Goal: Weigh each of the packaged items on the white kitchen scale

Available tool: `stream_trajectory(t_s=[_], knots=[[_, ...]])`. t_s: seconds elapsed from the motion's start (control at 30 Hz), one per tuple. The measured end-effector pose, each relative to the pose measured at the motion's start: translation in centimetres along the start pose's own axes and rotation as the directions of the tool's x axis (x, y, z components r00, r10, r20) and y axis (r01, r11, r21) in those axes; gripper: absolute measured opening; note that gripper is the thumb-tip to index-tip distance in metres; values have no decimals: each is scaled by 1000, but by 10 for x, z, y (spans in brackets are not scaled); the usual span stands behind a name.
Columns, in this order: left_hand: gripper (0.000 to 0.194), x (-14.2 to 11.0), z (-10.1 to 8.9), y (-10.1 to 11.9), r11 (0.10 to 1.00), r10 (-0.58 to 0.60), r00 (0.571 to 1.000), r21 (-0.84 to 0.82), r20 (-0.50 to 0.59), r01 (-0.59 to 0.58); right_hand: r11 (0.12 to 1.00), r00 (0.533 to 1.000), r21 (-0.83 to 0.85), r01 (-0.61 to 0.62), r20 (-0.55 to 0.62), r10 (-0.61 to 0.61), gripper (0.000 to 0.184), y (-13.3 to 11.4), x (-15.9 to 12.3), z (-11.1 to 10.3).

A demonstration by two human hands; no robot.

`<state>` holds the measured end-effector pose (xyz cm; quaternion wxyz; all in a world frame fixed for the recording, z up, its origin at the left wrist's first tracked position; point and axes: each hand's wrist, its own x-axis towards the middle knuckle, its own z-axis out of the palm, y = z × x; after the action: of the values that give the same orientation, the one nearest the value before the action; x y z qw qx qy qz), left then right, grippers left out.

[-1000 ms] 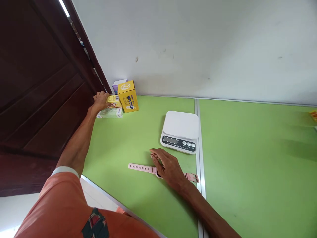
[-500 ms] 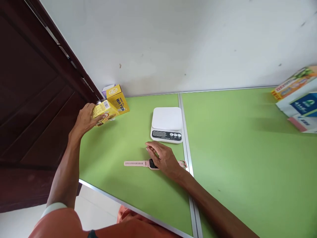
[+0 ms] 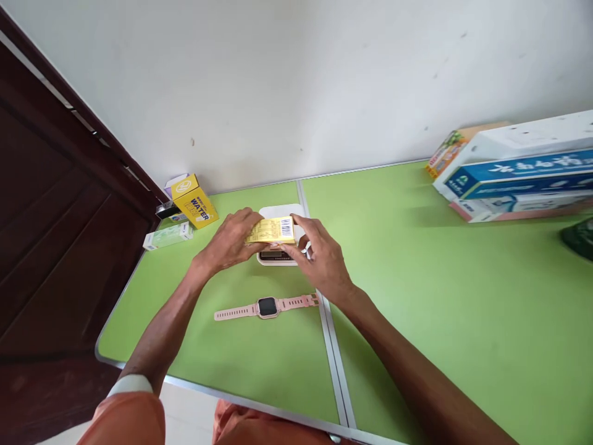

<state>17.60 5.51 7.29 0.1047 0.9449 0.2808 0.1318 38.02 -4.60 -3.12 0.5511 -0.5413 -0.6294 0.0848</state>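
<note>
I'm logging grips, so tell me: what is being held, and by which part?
A yellow box, held by its two ends: the left hand at its left end, the right hand at its right.

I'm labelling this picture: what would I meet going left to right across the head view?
Dark door, yellow WATER box, left hand, held yellow box, right hand, blue box.

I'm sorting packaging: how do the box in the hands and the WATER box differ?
The held yellow box is gripped between the left hand and right hand; the WATER box stands on the table, untouched. The held yellow box shows a barcode, while the WATER box shows large dark lettering. Both are yellow.
</note>
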Motion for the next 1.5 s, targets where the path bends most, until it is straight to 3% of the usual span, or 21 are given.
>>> stream_trajectory(t_s=[0.17,0.4,0.47,0.53,0.6,0.7,0.77,0.83,0.93,1.03,1.3,1.5], knots=[[41,52,12,-2,999,44,999,-24,-3,-44,993,993,38,-109,-33,111,47,33,30,-26],[47,91,15,-11,998,46,999,-43,21,-45,960,966,138,-242,-61,252,48,53,51,-30],[53,91,17,-16,998,45,998,-34,-37,-46,951,960,164,-263,-51,274,47,55,52,-31],[66,85,21,-24,997,30,985,-60,-169,-41,945,958,183,-272,-42,284,45,55,52,-31],[79,73,30,-33,989,-24,935,-144,-355,-30,940,956,195,-280,-31,292,48,56,51,-30],[86,51,57,-45,921,-234,798,-388,-556,-1,936,949,187,-300,-45,313,64,61,43,-26],[88,37,85,-48,828,-400,723,-560,-563,22,937,944,172,-304,-78,321,78,68,35,-21],[90,26,115,-46,738,-504,690,-674,-520,30,938,939,169,-303,-118,324,86,77,24,-15],[97,16,149,-41,661,-548,685,-750,-480,3,927,923,191,-323,-152,353,88,91,9,-9],[102,13,161,-40,651,-539,684,-759,-491,-32,909,912,224,-350,-138,386,88,98,0,-6],[96,11,150,-35,641,-489,732,-765,-475,-68,878,887,257,-404,-124,445,94,91,1,-7],[90,10,145,-28,627,-487,736,-775,-470,-79,879,877,188,-438,-124,464,85,84,5,-11]])
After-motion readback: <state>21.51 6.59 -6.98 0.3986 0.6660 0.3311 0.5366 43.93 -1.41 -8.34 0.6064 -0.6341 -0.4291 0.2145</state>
